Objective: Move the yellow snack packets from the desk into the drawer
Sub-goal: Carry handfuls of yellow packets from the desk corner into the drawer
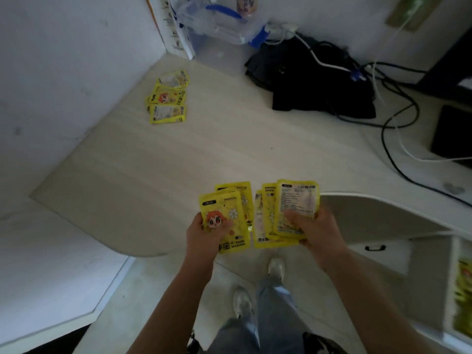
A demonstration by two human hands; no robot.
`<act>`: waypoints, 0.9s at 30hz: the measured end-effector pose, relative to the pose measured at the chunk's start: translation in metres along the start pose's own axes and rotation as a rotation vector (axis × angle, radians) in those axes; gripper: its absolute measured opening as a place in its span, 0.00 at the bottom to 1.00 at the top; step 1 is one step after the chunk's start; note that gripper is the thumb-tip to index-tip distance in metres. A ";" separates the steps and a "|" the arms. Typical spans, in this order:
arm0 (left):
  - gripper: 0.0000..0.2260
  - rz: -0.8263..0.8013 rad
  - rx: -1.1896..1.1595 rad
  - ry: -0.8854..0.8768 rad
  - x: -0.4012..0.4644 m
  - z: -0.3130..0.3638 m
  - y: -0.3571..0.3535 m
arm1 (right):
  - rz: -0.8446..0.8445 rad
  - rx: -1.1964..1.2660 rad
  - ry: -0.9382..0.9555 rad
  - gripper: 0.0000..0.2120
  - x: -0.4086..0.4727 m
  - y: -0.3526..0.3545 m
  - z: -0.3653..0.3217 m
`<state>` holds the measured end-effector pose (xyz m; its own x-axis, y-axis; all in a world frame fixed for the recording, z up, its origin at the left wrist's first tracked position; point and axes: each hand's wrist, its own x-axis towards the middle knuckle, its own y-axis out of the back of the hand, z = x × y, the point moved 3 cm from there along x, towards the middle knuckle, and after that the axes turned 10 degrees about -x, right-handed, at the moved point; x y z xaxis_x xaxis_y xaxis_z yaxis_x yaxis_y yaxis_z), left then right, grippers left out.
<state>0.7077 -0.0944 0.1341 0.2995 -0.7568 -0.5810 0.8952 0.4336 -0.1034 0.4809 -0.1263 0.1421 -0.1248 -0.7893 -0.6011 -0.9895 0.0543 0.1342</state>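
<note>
My left hand [204, 232] grips a small stack of yellow packets [228, 213] with a cartoon face on the front. My right hand [310, 229] holds another fanned stack of yellow packets [283, 213], printed backs showing. Both stacks hover over the desk's front edge. More yellow packets [167, 98] lie in a loose pile on the desk [178, 154] at the far left, near the wall. An open drawer [453, 290] at the lower right shows yellow packets [463, 290] inside, blurred.
A black bag [314, 80] with tangled cables [398, 118] lies at the back right. A clear plastic container [219, 26] stands in the back corner. A dark box [452, 134] sits at the right edge. A closed drawer with a black handle [375, 248] is under the desk.
</note>
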 end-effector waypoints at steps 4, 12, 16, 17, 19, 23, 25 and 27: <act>0.13 -0.083 0.080 0.008 -0.024 -0.021 -0.018 | 0.089 0.026 -0.041 0.08 -0.029 0.034 0.032; 0.12 -0.256 0.222 0.020 -0.081 -0.071 -0.085 | 0.243 0.120 -0.054 0.08 -0.086 0.134 0.088; 0.11 -0.330 0.235 0.029 -0.127 -0.107 -0.130 | 0.320 0.179 -0.064 0.08 -0.118 0.199 0.126; 0.12 -0.343 0.239 0.037 -0.139 -0.119 -0.140 | 0.329 0.194 -0.064 0.09 -0.127 0.215 0.136; 0.12 -0.359 0.240 0.057 -0.163 -0.143 -0.161 | 0.343 0.222 -0.059 0.09 -0.145 0.249 0.156; 0.13 -0.371 0.230 0.095 -0.217 -0.194 -0.204 | 0.390 0.264 -0.065 0.09 -0.181 0.319 0.196; 0.13 -0.390 0.234 0.109 -0.241 -0.217 -0.226 | 0.404 0.291 -0.066 0.10 -0.197 0.351 0.213; 0.13 -0.406 0.235 0.125 -0.262 -0.237 -0.247 | 0.432 0.313 -0.061 0.10 -0.211 0.379 0.228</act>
<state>0.3302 0.1125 0.1205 -0.1187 -0.7712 -0.6255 0.9861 -0.0178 -0.1652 0.1153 0.2002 0.1404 -0.5206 -0.6179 -0.5893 -0.8201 0.5538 0.1437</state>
